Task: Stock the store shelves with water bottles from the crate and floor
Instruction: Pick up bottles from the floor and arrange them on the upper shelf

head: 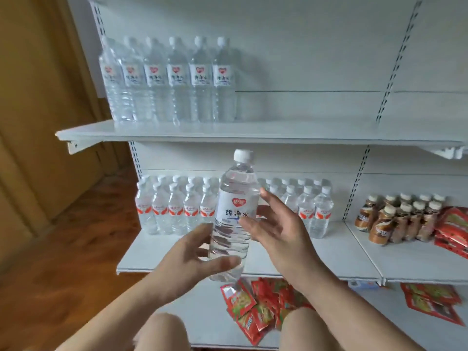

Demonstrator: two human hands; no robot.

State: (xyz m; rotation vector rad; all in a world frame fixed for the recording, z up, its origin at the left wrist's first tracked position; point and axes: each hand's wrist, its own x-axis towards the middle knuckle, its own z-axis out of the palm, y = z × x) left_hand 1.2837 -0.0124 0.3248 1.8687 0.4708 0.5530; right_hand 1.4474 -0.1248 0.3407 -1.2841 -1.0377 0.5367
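A large clear water bottle with a white cap and a white label stands upright in mid-air in front of the shelves. My left hand grips its lower part, thumb across the front. My right hand is beside the label with fingers spread, fingertips touching or nearly touching the bottle. Several matching large bottles stand in a row at the left of the upper shelf. Small water bottles fill the left and middle of the middle shelf.
Brown drink bottles and red snack packets sit at the right of the middle shelf. More red packets lie on the bottom shelf. A wooden floor and a wooden door are on the left. My knees show at the bottom.
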